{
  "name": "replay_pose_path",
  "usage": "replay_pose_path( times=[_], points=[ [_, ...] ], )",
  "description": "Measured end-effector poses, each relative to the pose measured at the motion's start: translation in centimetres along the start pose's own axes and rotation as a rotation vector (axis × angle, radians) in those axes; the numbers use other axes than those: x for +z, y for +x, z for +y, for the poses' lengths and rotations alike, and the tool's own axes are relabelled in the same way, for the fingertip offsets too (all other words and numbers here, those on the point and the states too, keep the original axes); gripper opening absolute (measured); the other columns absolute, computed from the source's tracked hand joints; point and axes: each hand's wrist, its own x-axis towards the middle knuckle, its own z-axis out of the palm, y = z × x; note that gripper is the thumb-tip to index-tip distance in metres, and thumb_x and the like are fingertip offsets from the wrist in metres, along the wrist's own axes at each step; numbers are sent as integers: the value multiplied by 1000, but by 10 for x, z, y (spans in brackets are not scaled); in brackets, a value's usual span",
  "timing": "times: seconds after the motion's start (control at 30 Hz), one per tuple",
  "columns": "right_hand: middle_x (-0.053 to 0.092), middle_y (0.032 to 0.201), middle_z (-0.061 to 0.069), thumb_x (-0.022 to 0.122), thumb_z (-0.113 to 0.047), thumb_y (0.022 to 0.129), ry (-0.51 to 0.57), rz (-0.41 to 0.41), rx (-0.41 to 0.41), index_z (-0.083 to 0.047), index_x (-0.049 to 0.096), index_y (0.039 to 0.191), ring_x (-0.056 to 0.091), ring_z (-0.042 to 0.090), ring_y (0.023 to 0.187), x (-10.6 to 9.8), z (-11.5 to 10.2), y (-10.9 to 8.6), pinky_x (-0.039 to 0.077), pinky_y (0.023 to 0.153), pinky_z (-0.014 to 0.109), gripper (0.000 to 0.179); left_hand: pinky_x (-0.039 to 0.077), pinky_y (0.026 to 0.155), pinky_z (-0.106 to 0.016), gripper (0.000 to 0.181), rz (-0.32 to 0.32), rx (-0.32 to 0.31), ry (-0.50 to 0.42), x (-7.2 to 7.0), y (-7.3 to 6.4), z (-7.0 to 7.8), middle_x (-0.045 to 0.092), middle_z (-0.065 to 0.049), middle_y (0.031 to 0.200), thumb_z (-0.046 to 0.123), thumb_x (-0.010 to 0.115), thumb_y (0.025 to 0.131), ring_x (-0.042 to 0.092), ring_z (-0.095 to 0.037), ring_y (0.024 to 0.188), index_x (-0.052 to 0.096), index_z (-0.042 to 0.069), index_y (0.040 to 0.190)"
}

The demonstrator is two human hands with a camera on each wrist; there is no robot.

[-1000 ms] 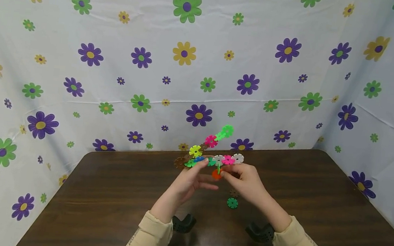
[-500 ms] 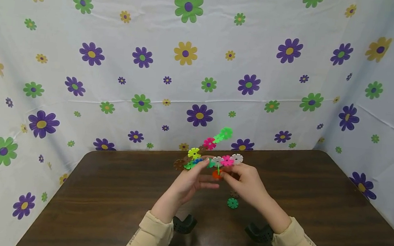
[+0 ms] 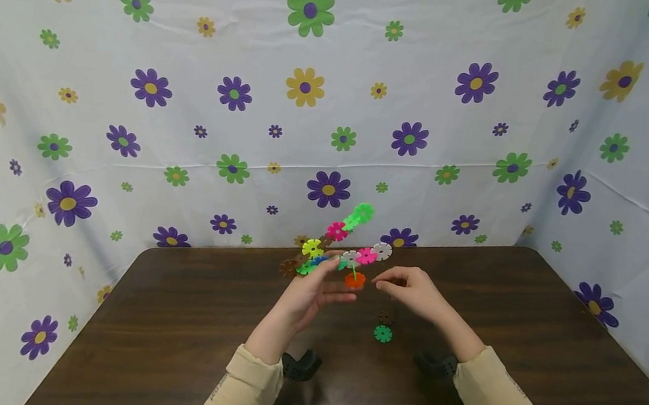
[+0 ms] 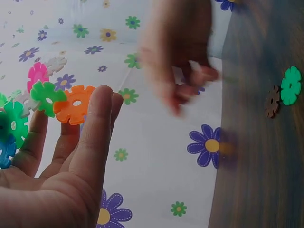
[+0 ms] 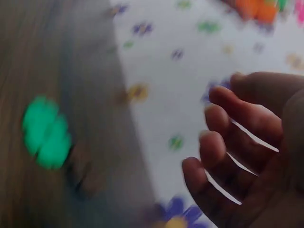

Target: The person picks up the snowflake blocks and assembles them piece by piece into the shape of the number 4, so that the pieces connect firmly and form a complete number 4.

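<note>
My left hand (image 3: 306, 298) grips a linked chain of notched, flower-shaped plastic discs, its thumb over the blue disc (image 3: 320, 261). One branch rises through a yellow disc (image 3: 313, 248) and a crimson disc (image 3: 337, 231) to bright green discs (image 3: 364, 213). Another runs right through a pink disc (image 3: 366, 256) to a white disc (image 3: 381, 252). Below this branch hangs an orange disc (image 4: 76, 104), joined by a light green disc (image 4: 47, 99). Just right of the orange disc, my right hand (image 3: 415, 296) hovers with loosely bent fingers and nothing in them.
On the dark wooden table (image 3: 184, 319) lie a loose green disc (image 3: 383, 334) and a brown disc (image 3: 386, 318), below the right hand. A white flower-print cloth (image 3: 191, 124) stands behind the table. Dark wrist mounts (image 3: 301, 364) sit under the wrists.
My right hand has let go of the orange disc and moved away to the right. The left hand has shifted the chain slightly left, with the orange disc hanging from it.
</note>
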Motion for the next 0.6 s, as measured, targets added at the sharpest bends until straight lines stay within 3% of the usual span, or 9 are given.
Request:
replay_pose_path(
  times=[0.13, 0.27, 0.43, 0.6],
  points=[
    [67, 95, 8, 65, -16, 92, 19, -179, 102, 0, 69, 112, 55, 20, 70, -2, 33, 3, 50, 64, 31, 26, 33, 107, -49, 68, 17, -13, 7, -2, 0, 1, 24, -18, 155, 39, 52, 99, 69, -28, 93, 26, 2, 149],
    [62, 94, 6, 67, -9, 87, -12, -303, 125, -2, 67, 118, 51, 21, 76, -1, 49, 3, 45, 67, 34, 31, 27, 109, -52, 69, 37, -17, 10, -4, 0, 3, 35, -18, 150, 40, 54, 97, 70, -26, 91, 28, 4, 149],
    [58, 97, 4, 68, -5, 81, -80, -369, 104, -8, 70, 116, 49, 22, 84, -2, 50, 0, 45, 70, 35, 35, 32, 108, -50, 69, 19, -11, 19, -4, 0, 3, 46, -22, 140, 41, 54, 97, 70, -25, 90, 28, 4, 149],
    [56, 95, 3, 68, -1, 79, -113, -382, 82, -11, 71, 113, 49, 21, 82, -1, 51, -1, 45, 68, 33, 35, 29, 109, -51, 71, 5, -9, 25, -4, -1, 4, 38, -21, 147, 40, 53, 98, 70, -25, 92, 24, 3, 151]
  ],
)
